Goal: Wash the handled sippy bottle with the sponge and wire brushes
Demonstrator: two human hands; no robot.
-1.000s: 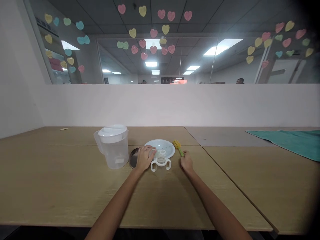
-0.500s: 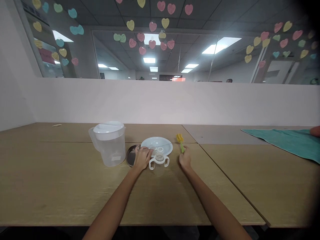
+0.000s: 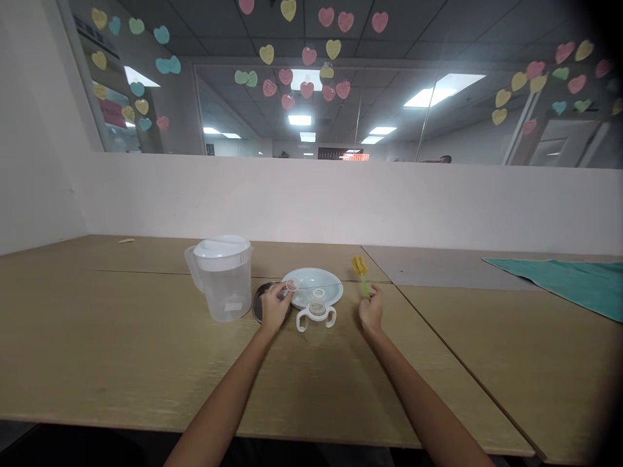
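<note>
My left hand [image 3: 275,307] pinches a small whitish ring [image 3: 291,285] over the left rim of a white plate [image 3: 335,293]. A small white part [image 3: 318,294] is at the plate's near side. In front of the plate stands a clear baby bottle [image 3: 317,329] with a white two-handled collar [image 3: 316,314]; its mouth is uncovered. To the right, my right hand [image 3: 371,312] is closed round the green handle of a bottle brush [image 3: 360,267], its yellow sponge head pointing up. Partly behind my left hand lies a round dark metal dish [image 3: 257,305].
A clear plastic pitcher [image 3: 226,288] with a white lid stands left of the dish. A teal cloth [image 3: 564,279] lies at the far right. The white wall [image 3: 311,201] rises behind the table [image 3: 146,350], with a window above it.
My left hand has lifted from the plate's edge, and the ring now shows in its fingers. The brush is held a little more upright. Another person's fingers have left the cloth. The view has shifted slightly left.
</note>
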